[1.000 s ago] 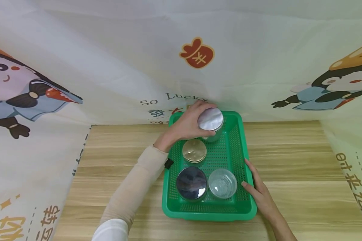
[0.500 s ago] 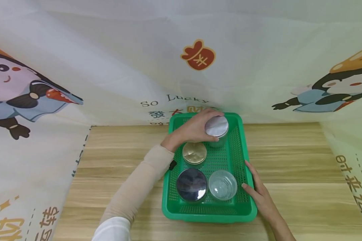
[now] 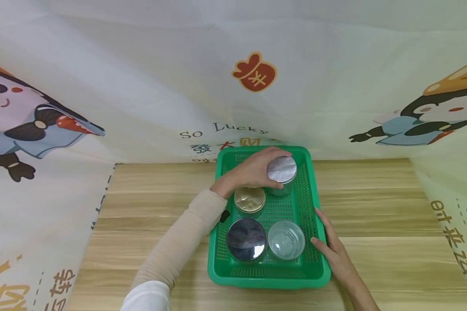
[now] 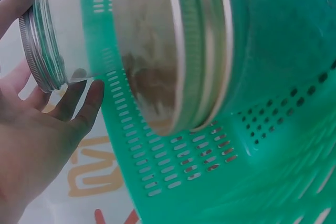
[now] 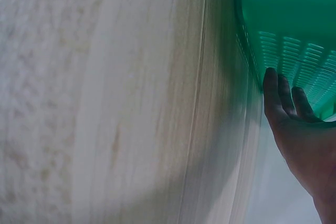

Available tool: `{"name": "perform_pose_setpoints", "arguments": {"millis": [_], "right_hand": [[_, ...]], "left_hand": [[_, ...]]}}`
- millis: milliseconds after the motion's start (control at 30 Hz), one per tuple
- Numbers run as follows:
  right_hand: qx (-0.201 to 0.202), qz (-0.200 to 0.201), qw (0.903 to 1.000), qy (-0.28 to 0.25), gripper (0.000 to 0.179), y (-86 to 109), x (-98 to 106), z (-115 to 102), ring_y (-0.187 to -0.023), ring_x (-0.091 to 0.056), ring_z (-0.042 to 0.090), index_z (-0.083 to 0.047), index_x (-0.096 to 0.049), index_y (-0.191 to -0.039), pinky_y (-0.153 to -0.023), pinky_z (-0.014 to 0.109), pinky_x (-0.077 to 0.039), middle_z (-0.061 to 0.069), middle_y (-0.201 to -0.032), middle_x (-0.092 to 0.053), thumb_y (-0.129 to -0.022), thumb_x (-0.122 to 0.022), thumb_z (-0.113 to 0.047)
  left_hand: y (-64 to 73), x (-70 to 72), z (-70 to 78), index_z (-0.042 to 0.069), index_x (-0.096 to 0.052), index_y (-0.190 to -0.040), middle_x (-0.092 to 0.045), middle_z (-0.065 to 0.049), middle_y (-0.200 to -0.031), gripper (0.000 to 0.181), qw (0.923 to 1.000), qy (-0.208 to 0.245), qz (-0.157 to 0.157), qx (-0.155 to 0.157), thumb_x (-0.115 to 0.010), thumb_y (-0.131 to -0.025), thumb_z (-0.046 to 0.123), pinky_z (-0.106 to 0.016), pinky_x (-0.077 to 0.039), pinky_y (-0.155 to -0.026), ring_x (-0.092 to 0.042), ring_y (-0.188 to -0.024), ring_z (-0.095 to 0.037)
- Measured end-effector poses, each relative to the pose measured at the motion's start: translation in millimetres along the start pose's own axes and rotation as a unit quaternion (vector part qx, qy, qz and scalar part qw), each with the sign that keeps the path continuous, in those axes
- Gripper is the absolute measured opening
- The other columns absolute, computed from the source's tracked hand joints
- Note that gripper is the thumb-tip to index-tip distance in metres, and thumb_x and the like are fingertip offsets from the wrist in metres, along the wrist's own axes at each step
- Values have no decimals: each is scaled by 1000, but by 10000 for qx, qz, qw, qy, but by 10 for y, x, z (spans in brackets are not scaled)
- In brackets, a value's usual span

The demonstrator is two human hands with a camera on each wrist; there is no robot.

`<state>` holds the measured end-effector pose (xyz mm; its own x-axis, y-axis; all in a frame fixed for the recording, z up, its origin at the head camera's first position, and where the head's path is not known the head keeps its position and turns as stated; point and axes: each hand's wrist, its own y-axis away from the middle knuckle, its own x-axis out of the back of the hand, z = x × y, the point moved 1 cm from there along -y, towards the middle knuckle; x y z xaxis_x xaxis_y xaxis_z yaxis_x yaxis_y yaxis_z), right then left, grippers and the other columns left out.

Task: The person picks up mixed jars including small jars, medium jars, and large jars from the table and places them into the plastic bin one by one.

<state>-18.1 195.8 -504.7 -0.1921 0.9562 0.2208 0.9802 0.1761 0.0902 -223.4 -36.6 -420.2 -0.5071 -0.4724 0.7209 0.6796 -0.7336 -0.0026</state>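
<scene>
My left hand (image 3: 257, 169) holds a clear jar by its silver lid (image 3: 282, 169), thumb on the near side and fingers on the far side. That jar (image 4: 68, 30) is upright in the far part of the green plastic basket (image 3: 270, 283); whether it touches the floor I cannot tell. Just nearer stands a jar with a gold lid (image 3: 250, 199). In the near half are a jar with a dark, shiny lid (image 3: 246, 239) and a clear round container (image 3: 286, 240). My right hand (image 3: 338, 255) grips the basket's right side, thumb over the rim, fingers against the outer wall (image 5: 294, 51).
The basket stands on a wood-grain tabletop (image 3: 373, 207). Behind it rises a pale printed cloth (image 3: 159, 86), which also covers both sides. A black strap piece (image 3: 224, 216) on the left wrist hangs over the basket's left rim.
My left hand has brought the silver-lidded jar a little toward me and to the right, and lower into the basket. My right hand has stayed on the rim.
</scene>
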Motion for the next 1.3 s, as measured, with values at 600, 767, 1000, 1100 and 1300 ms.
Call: {"name": "perform_pose_setpoints", "arguments": {"millis": [600,767,1000,1100,1300], "right_hand": [[-12,18,10000,-11,65,1,-5,6,-142,-25,40,-29,-18,-160,-99,12,-33,12,-164,-16,-104,-49,-15],[-41,28,10000,35,65,-1,3,1,-143,-24,40,-30,-19,-160,-99,12,-32,11,-164,-15,-104,-49,-15],[-34,17,10000,-45,65,-8,-1,-8,-142,-26,39,-30,-19,-160,-99,13,-34,11,-164,-16,-104,-49,-15],[-31,22,10000,-29,65,-7,-4,-10,-142,-27,39,-30,-19,-160,-98,14,-35,11,-164,-17,-104,-49,-15],[-70,49,9999,62,65,3,-1,-14,-141,-28,40,-30,-18,-160,-98,14,-35,12,-163,-17,-104,-49,-15]], "left_hand": [[27,-189,-52,15,-45,-149,-40,-3,-150,83,9968,-40,-679,414,-87,-77,17,-35,-43,-102,-44,-130,-20],[25,-212,-45,15,-45,-149,-38,-4,-151,83,9967,-28,-690,437,-87,-77,17,-36,-43,-101,-44,-131,-21],[30,-212,-43,15,-43,-150,-36,-5,-153,85,9964,44,-716,442,-87,-78,18,-35,-43,-102,-42,-132,-21],[37,-209,-45,16,-40,-152,-36,-4,-153,88,9962,74,-744,453,-87,-77,21,-34,-44,-100,-43,-132,-19],[25,-196,-24,13,-28,-156,-33,-6,-156,99,9967,-81,-708,391,-87,-78,28,-34,-38,-108,-38,-139,-20]]}}
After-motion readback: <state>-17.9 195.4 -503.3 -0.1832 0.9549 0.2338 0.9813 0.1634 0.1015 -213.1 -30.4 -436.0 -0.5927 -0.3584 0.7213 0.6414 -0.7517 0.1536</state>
